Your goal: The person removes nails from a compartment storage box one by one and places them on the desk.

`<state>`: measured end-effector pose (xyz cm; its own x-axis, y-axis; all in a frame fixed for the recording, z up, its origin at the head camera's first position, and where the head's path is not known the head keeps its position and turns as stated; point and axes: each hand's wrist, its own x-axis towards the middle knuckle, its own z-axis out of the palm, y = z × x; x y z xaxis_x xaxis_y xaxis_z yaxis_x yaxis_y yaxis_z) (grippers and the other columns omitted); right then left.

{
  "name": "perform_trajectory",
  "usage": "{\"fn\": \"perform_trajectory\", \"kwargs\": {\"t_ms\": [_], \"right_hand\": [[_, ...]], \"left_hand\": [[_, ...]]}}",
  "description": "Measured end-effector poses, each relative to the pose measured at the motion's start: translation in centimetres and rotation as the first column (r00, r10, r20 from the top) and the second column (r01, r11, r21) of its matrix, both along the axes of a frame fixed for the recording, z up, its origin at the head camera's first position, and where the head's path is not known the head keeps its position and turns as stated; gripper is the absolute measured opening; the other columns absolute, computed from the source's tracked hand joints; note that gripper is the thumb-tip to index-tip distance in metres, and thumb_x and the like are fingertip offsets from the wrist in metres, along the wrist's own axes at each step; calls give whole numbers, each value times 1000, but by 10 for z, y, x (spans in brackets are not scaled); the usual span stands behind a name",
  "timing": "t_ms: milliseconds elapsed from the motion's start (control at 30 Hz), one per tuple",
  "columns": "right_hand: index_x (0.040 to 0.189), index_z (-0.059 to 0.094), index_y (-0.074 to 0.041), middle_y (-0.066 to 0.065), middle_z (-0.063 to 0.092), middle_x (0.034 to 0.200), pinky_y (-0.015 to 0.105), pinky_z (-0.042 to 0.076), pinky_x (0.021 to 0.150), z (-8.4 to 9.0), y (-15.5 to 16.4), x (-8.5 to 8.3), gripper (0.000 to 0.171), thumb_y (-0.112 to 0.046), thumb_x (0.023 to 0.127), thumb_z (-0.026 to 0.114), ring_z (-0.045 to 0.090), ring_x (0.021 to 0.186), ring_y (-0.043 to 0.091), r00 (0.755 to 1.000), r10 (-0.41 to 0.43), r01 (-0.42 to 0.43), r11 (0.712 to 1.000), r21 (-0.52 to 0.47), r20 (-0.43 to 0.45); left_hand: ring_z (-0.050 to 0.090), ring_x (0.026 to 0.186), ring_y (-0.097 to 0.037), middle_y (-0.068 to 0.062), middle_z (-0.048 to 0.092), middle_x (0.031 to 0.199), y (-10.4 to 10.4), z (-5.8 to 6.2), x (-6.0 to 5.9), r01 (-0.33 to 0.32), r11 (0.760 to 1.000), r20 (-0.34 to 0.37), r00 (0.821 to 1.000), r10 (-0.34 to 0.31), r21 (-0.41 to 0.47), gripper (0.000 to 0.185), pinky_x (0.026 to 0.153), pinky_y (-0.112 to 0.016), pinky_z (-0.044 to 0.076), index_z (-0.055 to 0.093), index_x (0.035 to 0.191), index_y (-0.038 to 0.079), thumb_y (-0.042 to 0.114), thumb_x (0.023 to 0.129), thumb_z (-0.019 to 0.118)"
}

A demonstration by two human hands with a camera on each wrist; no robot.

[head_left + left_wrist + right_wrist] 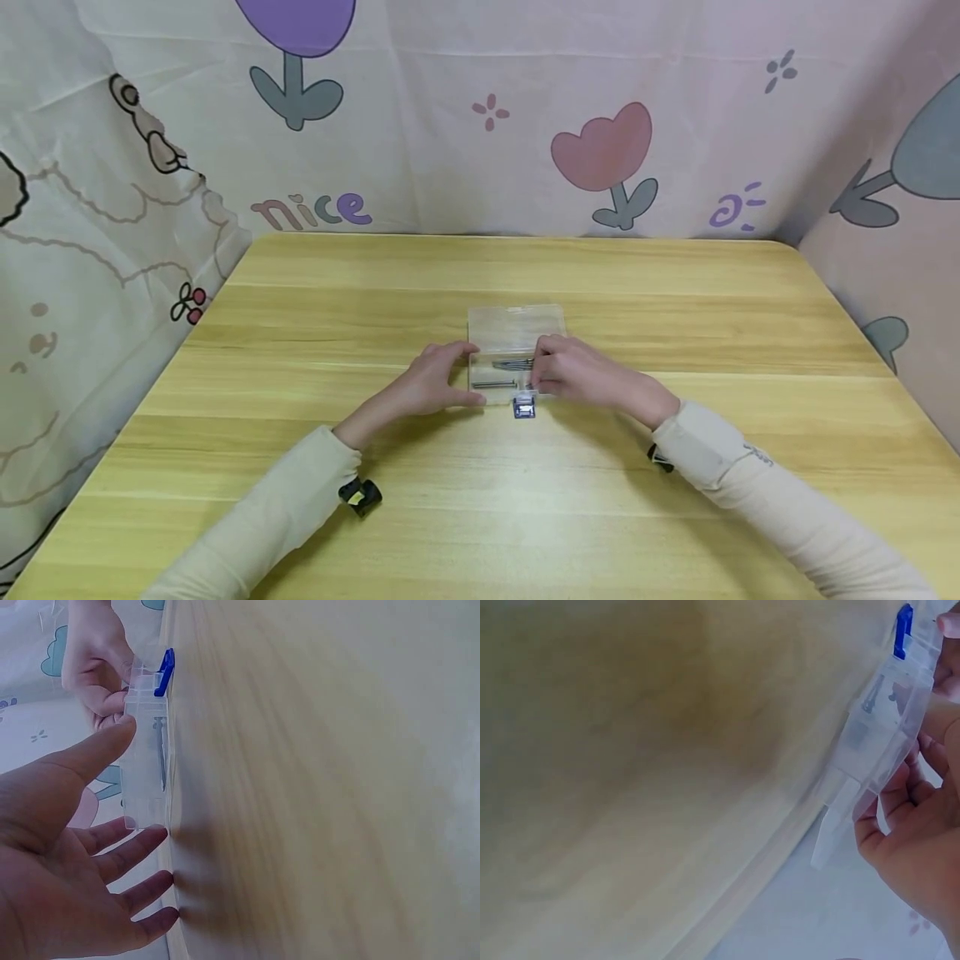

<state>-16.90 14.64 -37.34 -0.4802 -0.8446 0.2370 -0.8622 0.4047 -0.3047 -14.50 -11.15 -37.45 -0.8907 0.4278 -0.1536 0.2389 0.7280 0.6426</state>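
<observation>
A clear plastic box (480,396) lies on the table with its lid (514,327) folded back. A blue-edged latch (524,407) sticks out from its front. Inside are several long, thin metal pieces (492,384), which look like screws or nails. My left hand (432,379) holds the box's left end between thumb and index finger, with the other fingers (154,891) spread. My right hand (573,370) reaches over the right part of the box with bent fingers. Its fingertips are down inside, and whether they pinch anything is hidden.
The box stands near the middle of the wooden table (480,500). A printed cloth (420,125) hangs along the back and both sides. Small black devices (361,497) sit at both sleeve cuffs.
</observation>
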Motion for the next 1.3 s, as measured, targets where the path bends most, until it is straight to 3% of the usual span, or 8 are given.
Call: {"fn": "perform_trajectory", "kwargs": {"t_ms": [233, 500, 1000, 1300], "right_hand": [[85, 70, -8, -1, 55, 91, 32, 50, 82, 5, 3, 1, 3, -7, 85, 73, 56, 89, 17, 986, -57, 55, 998, 17, 159], [87, 66, -5, -1, 58, 89, 28, 48, 71, 10, 7, 0, 4, -3, 90, 65, 52, 82, 14, 959, -98, 104, 995, -5, 265], [94, 63, 2, -1, 58, 82, 27, 43, 62, 24, 28, -8, 5, -2, 93, 62, 47, 72, 13, 919, -192, 214, 976, -26, 345], [95, 65, 0, 1, 62, 84, 31, 46, 66, 23, 50, -17, 5, -2, 93, 61, 52, 75, 14, 896, -292, 317, 948, -23, 334]], "left_hand": [[39, 127, -35, -14, 53, 136, 1, 1, 0, 5, 1000, -4, 1000, -5, -2, 77, 104, -51, 32, 47, 139, 3, 33, 77, 82], [42, 125, -34, -13, 54, 133, 2, 1, 0, 5, 1000, -5, 1000, -5, -26, 77, 102, -51, 33, 48, 138, 3, 34, 76, 83], [47, 120, -32, -11, 57, 130, 3, 7, -5, 40, 991, -17, 999, -42, -128, 78, 102, -51, 30, 51, 133, 4, 40, 73, 84], [43, 125, -35, -13, 55, 134, 0, 8, -7, 38, 995, 10, 999, -38, -88, 78, 104, -53, 29, 50, 134, 4, 38, 72, 85]]}}
